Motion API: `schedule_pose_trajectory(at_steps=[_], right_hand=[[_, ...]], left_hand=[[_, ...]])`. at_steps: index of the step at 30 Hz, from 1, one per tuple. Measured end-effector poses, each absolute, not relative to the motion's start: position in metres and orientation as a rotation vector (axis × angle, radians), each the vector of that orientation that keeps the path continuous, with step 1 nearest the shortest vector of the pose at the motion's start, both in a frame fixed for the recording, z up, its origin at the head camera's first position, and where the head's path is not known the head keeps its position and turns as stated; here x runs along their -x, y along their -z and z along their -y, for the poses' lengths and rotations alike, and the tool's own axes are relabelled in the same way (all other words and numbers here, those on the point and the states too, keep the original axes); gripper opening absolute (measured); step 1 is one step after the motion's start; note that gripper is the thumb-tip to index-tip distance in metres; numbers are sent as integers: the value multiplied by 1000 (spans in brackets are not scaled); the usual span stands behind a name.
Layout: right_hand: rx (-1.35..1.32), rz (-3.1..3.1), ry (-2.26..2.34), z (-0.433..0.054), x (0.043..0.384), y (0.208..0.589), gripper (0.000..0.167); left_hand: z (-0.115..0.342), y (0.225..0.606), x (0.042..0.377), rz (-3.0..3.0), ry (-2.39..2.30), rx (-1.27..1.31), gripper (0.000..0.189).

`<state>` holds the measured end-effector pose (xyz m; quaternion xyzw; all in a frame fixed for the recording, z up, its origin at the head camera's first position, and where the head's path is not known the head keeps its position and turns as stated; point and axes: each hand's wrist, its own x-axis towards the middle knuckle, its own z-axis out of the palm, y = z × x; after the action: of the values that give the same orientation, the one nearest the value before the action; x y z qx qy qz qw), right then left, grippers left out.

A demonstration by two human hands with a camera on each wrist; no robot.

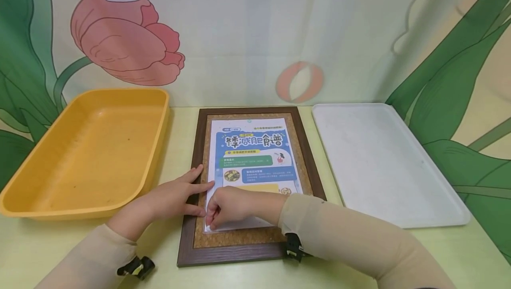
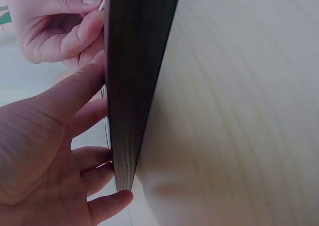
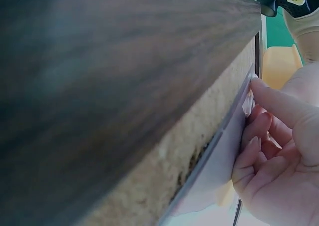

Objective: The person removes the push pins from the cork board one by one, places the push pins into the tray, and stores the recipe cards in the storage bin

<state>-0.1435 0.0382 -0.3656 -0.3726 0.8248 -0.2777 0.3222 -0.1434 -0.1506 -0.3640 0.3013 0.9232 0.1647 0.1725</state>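
Observation:
A printed poster (image 1: 247, 162) with a blue heading lies on a cork board (image 1: 255, 236) in a dark brown wooden frame (image 1: 235, 253). Curled over the poster's lower left corner is my right hand (image 1: 229, 207), its thumb and forefinger pinching a small whitish push pin (image 2: 101, 6), mostly hidden by the fingers. In the right wrist view, the right thumb (image 3: 274, 99) reaches the corner of the sheet. My left hand (image 1: 171, 198) rests with spread fingers across the frame's left side, fingertips at the poster's left edge. Another small pin (image 1: 249, 120) shows at the poster's top middle.
To the left stands a yellow plastic tray (image 1: 153, 147) with raised sides. A white shallow tray (image 1: 383, 160) lies to the right of the frame. Behind the pale table (image 1: 167, 253) hangs a backdrop (image 1: 239, 36) painted with flowers and leaves.

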Motion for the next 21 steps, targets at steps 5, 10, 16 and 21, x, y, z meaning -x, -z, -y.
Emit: schedule_pose_trajectory(at_steps=[5, 10, 16, 21], right_hand=[[991, -2136, 751, -38, 145, 367, 5], [978, -2114, 770, -38, 146, 369, 4], [979, -2109, 758, -38, 146, 368, 5], [994, -2116, 713, -38, 146, 364, 6]], left_hand=[[151, 364, 144, -2621, -463, -856, 71], [150, 363, 143, -2616, -465, -855, 71], [149, 362, 143, -2614, -474, -858, 71], [149, 362, 143, -2614, -476, -841, 71]])
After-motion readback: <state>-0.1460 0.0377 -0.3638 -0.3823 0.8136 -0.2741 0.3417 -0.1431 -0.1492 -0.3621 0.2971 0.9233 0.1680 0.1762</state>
